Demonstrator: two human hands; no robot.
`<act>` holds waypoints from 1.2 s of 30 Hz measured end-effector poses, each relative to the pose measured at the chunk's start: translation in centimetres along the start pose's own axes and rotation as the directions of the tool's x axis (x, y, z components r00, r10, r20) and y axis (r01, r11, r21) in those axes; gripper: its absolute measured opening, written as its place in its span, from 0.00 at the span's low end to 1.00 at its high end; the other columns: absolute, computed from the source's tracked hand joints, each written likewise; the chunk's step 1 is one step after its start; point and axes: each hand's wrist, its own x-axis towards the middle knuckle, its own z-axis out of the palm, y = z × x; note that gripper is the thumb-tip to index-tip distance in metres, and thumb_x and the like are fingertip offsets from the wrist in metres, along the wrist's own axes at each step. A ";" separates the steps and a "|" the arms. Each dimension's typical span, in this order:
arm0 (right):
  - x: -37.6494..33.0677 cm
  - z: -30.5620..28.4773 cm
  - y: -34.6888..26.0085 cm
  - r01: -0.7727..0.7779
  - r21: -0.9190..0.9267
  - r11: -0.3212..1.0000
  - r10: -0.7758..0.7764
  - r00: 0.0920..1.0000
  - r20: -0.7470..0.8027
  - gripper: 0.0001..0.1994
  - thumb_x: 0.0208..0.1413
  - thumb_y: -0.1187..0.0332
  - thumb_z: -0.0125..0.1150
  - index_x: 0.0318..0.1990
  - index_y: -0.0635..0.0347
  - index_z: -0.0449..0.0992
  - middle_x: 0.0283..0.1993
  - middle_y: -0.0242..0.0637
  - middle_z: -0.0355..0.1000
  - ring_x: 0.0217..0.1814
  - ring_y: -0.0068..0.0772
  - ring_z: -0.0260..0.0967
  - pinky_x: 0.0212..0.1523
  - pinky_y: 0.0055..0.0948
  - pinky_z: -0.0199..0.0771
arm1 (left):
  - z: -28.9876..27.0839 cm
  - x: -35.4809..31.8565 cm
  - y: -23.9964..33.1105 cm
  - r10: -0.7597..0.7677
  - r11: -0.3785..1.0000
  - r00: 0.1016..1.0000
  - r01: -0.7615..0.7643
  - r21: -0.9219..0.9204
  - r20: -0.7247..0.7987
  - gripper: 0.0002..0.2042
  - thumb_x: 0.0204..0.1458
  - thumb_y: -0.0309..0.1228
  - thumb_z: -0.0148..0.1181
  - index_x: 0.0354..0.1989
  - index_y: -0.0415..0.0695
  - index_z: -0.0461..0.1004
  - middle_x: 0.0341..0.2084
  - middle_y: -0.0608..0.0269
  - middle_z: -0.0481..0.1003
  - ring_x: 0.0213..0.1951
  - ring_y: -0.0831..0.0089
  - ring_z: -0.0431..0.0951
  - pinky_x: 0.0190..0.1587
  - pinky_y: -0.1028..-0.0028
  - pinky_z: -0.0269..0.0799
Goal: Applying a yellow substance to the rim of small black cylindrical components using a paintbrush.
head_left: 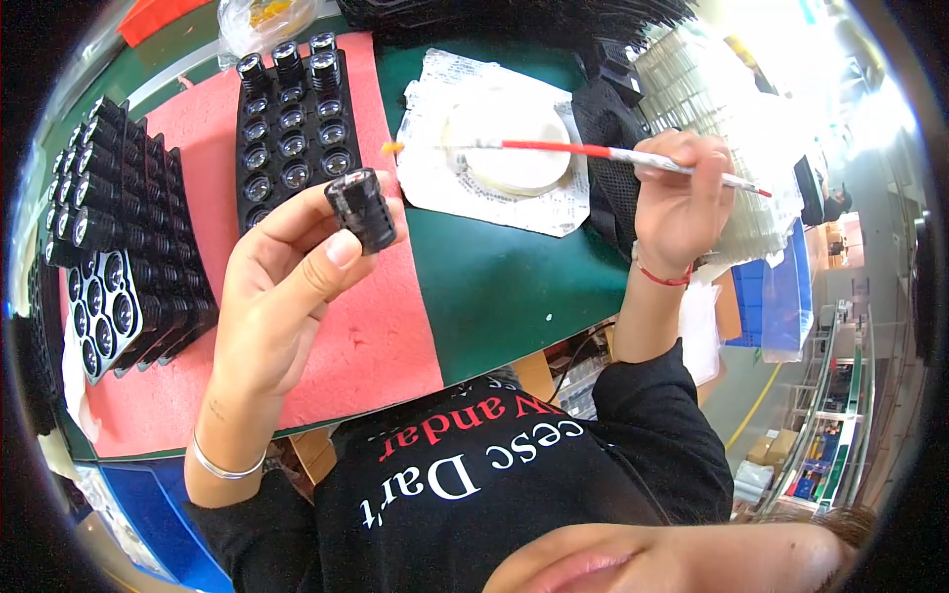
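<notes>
Held up over the pink mat, a short black ribbed cylinder (364, 211) sits between the thumb and fingers of my left hand (282, 287). My right hand (684, 193) pinches a thin brush (559, 148) with a red and white handle. The brush's orange-yellow tip (392, 147) points left, just above the cylinder and apart from it. Behind the brush, a round white dish (509, 163) rests on a printed paper sheet (430, 114). A black tray (294, 128) of lensed cylinders stands on the mat beyond my left hand.
The pink foam mat (386, 346) covers the left of the green table (484, 287). At far left are stacked black lens parts (129, 217). A clear plastic bag (262, 30) lies at the back. Black mesh material (608, 133) and stacked pale strips (692, 89) stand at the right.
</notes>
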 end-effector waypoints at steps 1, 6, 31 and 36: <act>0.0 0.0 0.1 0.000 0.002 1.000 0.000 1.000 -0.002 0.14 0.56 0.64 0.39 0.25 0.65 0.64 0.19 0.42 0.63 0.19 0.29 0.60 0.22 0.24 0.61 | 0.2 -0.1 0.1 -0.001 1.000 1.000 0.001 0.003 -0.001 0.21 0.45 0.26 0.54 0.48 0.32 0.59 0.40 0.52 0.68 0.41 0.66 0.71 0.40 0.81 0.70; 0.3 -0.4 0.4 -0.030 0.071 0.997 0.039 0.991 -0.124 0.14 0.56 0.64 0.39 0.26 0.66 0.65 0.22 0.44 0.64 0.21 0.31 0.60 0.23 0.26 0.61 | -0.1 -1.1 0.8 0.196 0.950 0.978 -0.171 0.263 -0.069 0.20 0.43 0.28 0.56 0.45 0.33 0.62 0.40 0.52 0.68 0.40 0.68 0.71 0.41 0.78 0.68; -0.1 0.4 -0.4 0.047 -0.129 0.990 -0.072 0.978 -0.194 0.15 0.56 0.63 0.39 0.27 0.66 0.65 0.21 0.43 0.63 0.21 0.29 0.59 0.24 0.22 0.61 | -7.2 -6.0 8.6 0.874 0.029 0.403 0.517 0.855 -0.273 0.18 0.39 0.37 0.60 0.36 0.37 0.71 0.34 0.54 0.72 0.39 0.65 0.71 0.44 0.74 0.61; -0.2 0.3 -0.5 0.065 -0.148 0.987 -0.093 0.977 -0.194 0.15 0.56 0.63 0.39 0.27 0.66 0.65 0.21 0.43 0.63 0.21 0.29 0.59 0.24 0.22 0.61 | -7.4 -5.8 8.7 0.869 -0.016 0.421 0.550 0.835 -0.261 0.18 0.39 0.39 0.59 0.35 0.38 0.72 0.35 0.54 0.72 0.40 0.62 0.71 0.45 0.73 0.60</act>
